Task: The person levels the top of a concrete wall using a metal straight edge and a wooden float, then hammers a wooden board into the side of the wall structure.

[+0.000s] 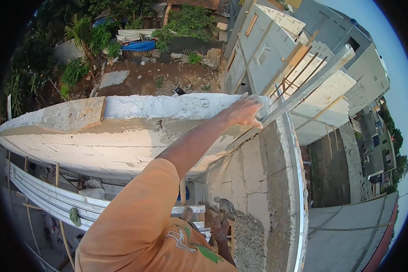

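My left hand (245,111) lies on the whitish, mortar-crusted top of a block wall (163,106), close to its corner. Its fingers are spread, and the thumb side comes near the foot of a long, pale, slanting post (310,84). Lower down, between my body and the side wall, my right hand (220,230) is closed around a grey, mortar-smeared hand tool (225,207). The tool's exact kind is hard to make out. Beside it, rough grey mortar (249,238) covers part of the side wall's inner face.
A plank (79,113) sits against the wall top at left. A long metal straightedge (299,195) runs along the side wall's outer edge. Metal-coloured scaffold boards (63,195) and bamboo poles lie below. Rebar (294,84) sticks up beyond the corner. The ground outside is far down.
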